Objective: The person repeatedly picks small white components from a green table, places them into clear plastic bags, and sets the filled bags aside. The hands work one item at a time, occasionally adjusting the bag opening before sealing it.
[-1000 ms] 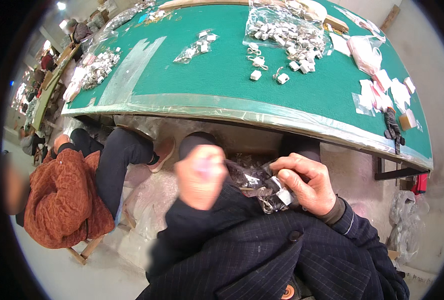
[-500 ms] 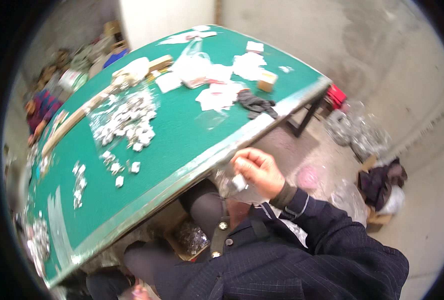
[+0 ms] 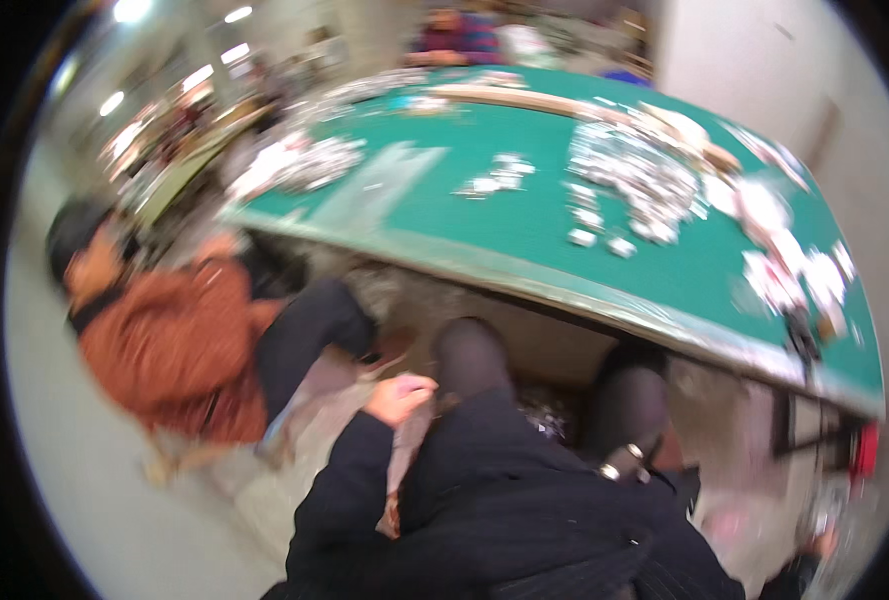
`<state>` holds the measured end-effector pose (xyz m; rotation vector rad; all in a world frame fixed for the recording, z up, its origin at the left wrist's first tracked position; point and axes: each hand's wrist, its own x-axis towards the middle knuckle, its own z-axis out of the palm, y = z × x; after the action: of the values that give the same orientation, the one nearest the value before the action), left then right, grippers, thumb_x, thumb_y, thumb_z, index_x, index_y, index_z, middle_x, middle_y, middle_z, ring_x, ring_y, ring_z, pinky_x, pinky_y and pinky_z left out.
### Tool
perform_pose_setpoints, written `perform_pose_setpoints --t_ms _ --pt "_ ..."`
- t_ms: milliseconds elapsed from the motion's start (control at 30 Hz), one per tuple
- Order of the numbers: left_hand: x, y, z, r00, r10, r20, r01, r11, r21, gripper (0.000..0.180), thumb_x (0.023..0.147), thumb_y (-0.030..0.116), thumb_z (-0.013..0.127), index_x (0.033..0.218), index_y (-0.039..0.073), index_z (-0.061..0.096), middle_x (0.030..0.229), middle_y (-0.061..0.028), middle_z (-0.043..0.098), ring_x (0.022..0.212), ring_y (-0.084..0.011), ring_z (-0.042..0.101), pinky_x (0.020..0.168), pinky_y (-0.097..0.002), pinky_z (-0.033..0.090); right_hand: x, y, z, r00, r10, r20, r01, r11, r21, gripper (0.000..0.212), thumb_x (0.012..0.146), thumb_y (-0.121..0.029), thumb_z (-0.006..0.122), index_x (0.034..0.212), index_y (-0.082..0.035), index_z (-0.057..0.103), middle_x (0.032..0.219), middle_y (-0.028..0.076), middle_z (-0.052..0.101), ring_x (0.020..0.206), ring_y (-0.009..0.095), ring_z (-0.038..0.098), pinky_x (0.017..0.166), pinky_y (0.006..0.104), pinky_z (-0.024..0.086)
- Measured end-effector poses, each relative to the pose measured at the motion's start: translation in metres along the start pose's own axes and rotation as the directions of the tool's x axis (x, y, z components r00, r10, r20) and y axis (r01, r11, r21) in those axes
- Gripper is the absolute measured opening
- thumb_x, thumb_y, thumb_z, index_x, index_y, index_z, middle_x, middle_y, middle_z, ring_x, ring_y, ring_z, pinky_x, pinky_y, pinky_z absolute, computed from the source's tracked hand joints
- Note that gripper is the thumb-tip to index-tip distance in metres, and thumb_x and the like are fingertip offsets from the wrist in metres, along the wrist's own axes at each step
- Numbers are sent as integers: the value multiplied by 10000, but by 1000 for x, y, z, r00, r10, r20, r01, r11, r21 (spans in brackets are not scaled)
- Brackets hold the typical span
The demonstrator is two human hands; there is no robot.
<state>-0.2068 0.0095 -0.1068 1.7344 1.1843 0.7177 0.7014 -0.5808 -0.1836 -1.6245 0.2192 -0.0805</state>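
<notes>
My left hand (image 3: pixel 401 398) is beside my left thigh, below the table's near edge. Its fingers look curled in, and motion blur hides whatever may be in them. Far out at the lower right, my right hand (image 3: pixel 823 545) is low and close to the picture's rim. It appears closed on a clear plastic bag (image 3: pixel 823 516), though both are smeared. On the green table (image 3: pixel 505 232) ahead lies a heap of small white pieces (image 3: pixel 637 170). A few loose white pieces (image 3: pixel 585 238) sit nearer to me, with a smaller cluster (image 3: pixel 497 178) to their left.
A person in a rust-coloured jacket (image 3: pixel 180 345) sits at my left; another person (image 3: pixel 455 42) is across the table. A long wooden strip (image 3: pixel 515 98) lies along the far side. White bags (image 3: pixel 765 212) and a dark glove (image 3: pixel 801 335) are at the right. A red object (image 3: pixel 865 450) stands below.
The view has swung left, bringing in the seated person. My right hand has gone from near the table edge out to the low right. More of my left hand now shows.
</notes>
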Motion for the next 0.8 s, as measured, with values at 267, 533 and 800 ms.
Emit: perform_pose_setpoints --t_ms 267,533,800 --pt "-36 -17 18 923 -307 234 377 843 -382 181 829 235 706 777 62 689 645 -18 609 505 -111 507 478 -280 380 -130 -22 149 939 -212 269 240 968 -76 435 878 -332 637 1210 -60 571 1037 136 639 904 262 634 709 408 551" --pt "-18 -23 14 989 -137 62 149 952 -267 403 856 187 677 1187 -29 604 1038 -30 648 955 -122 579 903 -281 450 -360 -40 266 701 -61 711 196 974 -110 461 855 -300 653 1236 -70 538 979 116 625 827 252 618 654 399 531" --pt "-26 60 20 936 5 352 198 820 -537 426 838 178 734 1196 -2 588 680 39 507 556 -38 417 521 -189 331 -268 -27 223 833 -2 554 110 980 -163 499 831 -268 669 1262 -80 505 921 97 610 751 241 602 600 391 511"
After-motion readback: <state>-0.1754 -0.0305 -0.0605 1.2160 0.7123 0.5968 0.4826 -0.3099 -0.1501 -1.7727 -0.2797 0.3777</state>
